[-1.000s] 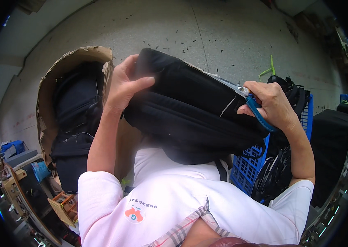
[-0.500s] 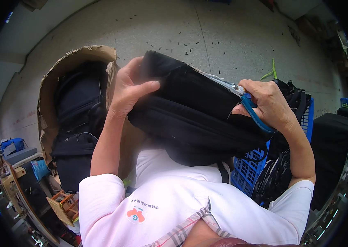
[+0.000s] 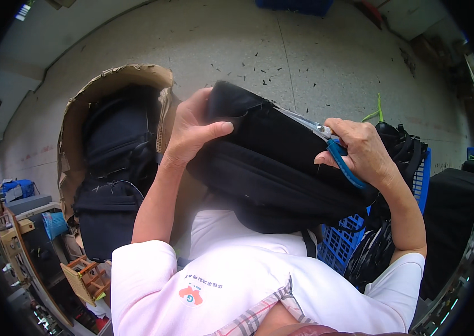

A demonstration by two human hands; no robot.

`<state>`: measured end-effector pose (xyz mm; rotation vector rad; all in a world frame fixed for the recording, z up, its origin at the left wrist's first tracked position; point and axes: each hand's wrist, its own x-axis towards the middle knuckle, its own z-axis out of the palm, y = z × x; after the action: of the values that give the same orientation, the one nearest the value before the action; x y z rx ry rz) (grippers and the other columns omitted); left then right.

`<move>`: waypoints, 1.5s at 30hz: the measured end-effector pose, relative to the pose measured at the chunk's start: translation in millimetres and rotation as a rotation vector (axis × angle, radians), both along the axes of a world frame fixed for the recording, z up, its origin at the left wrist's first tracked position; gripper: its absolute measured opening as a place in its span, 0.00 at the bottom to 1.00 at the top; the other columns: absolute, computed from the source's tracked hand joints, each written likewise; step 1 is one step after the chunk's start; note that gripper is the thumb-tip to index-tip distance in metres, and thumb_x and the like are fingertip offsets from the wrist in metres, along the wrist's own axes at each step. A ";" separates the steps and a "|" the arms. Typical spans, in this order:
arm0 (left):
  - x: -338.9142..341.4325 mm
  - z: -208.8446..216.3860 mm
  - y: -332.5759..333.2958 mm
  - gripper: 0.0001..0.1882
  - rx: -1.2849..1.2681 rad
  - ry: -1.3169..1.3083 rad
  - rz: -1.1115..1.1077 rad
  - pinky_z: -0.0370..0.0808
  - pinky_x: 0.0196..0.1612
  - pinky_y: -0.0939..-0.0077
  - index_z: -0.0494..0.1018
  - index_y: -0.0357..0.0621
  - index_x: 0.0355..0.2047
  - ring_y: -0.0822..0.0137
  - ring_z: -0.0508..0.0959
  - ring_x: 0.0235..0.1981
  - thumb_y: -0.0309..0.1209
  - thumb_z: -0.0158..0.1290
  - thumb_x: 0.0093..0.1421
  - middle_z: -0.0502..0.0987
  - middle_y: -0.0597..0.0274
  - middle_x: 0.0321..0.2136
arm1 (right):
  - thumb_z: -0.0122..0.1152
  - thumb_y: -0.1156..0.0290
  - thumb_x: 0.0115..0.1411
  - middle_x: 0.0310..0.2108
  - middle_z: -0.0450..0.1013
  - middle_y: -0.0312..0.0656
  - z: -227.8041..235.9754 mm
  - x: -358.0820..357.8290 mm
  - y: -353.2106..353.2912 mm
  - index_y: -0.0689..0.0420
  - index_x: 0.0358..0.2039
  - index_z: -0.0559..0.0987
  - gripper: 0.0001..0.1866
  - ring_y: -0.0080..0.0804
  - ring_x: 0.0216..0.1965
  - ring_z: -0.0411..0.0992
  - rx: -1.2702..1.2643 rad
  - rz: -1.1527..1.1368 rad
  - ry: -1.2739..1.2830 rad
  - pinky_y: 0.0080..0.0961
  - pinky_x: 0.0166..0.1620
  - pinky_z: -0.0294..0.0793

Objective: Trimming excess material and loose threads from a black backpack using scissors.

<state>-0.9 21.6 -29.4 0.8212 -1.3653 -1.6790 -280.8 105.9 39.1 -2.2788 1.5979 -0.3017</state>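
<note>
A black fabric bag [image 3: 281, 185], probably a backpack, lies across my lap with its far edge raised. My left hand [image 3: 195, 129] is closed around its far left corner, thumb on the near face and the other fingers mostly hidden behind. My right hand [image 3: 365, 151] grips scissors [image 3: 343, 162] with blue handles. Their metal blades lie along the far edge of the bag and point left toward my left hand. Whether the blades are parted is hard to make out. Short pale thread ends show on the black cloth.
On the left, a torn cardboard box [image 3: 66, 148] holds black bags [image 3: 116, 126]. A blue plastic crate [image 3: 337, 243] with black straps stands at the right. Beyond it sits a black bulky stack [image 3: 449, 207]. Dark scraps dot the floor [image 3: 237, 45]. A small wooden stool [image 3: 85, 280] stands lower left.
The whole view has shifted slightly, so the bag, box and both hands sit a little lower and farther right. Both hands keep their grips, with the scissors still along the bag's edge.
</note>
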 end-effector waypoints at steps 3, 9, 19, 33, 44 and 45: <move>1.5 -2.2 1.1 0.31 -0.006 -0.042 0.012 0.66 0.47 0.79 0.66 0.33 0.45 0.72 0.71 0.40 0.31 0.65 0.41 0.72 0.62 0.37 | 0.54 0.40 0.47 0.13 0.64 0.40 -6.7 1.3 1.1 0.59 0.25 0.70 0.29 0.31 0.16 0.67 -0.041 0.009 -0.025 0.23 0.20 0.66; 0.4 -6.0 1.0 0.32 0.012 -0.033 0.003 0.66 0.47 0.79 0.66 0.34 0.45 0.72 0.70 0.40 0.33 0.65 0.40 0.72 0.62 0.37 | 0.54 0.40 0.48 0.11 0.61 0.40 -12.9 3.1 -0.4 0.58 0.23 0.70 0.29 0.32 0.14 0.65 -0.007 -0.003 -0.013 0.24 0.20 0.65; 0.1 -5.5 0.6 0.34 0.009 -0.003 0.011 0.65 0.47 0.79 0.65 0.33 0.46 0.71 0.70 0.40 0.34 0.66 0.40 0.72 0.61 0.37 | 0.57 0.32 0.38 0.18 0.63 0.38 -8.4 2.5 -8.0 0.59 0.34 0.72 0.40 0.26 0.18 0.62 0.146 -0.045 -0.148 0.22 0.22 0.61; -4.6 -7.0 3.7 0.33 0.036 0.008 -0.017 0.65 0.48 0.78 0.64 0.32 0.47 0.71 0.70 0.42 0.32 0.65 0.41 0.71 0.60 0.39 | 0.58 0.40 0.44 0.11 0.58 0.37 -15.9 5.9 -12.7 0.59 0.25 0.71 0.30 0.27 0.13 0.60 0.067 -0.070 -0.220 0.21 0.19 0.59; 66.9 39.3 -138.2 0.14 0.443 0.941 -0.534 0.76 0.37 0.74 0.71 0.40 0.37 0.64 0.78 0.29 0.34 0.54 0.52 0.77 0.55 0.31 | 0.67 0.59 0.44 0.26 0.72 0.41 -36.0 -47.6 -14.5 0.60 0.42 0.70 0.28 0.33 0.30 0.74 0.285 -0.485 -0.897 0.28 0.39 0.74; 82.3 66.2 -136.1 0.13 0.611 0.916 -0.475 0.76 0.35 0.72 0.72 0.39 0.36 0.64 0.78 0.27 0.33 0.53 0.53 0.77 0.53 0.30 | 0.65 0.60 0.45 0.28 0.73 0.43 -43.2 -41.0 -14.8 0.60 0.42 0.70 0.26 0.32 0.30 0.74 0.263 -0.414 -0.969 0.27 0.38 0.74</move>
<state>81.4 -114.4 36.9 -0.0609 -0.4060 -2.4502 -321.8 91.1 -4.1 -1.2318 1.3988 -1.0322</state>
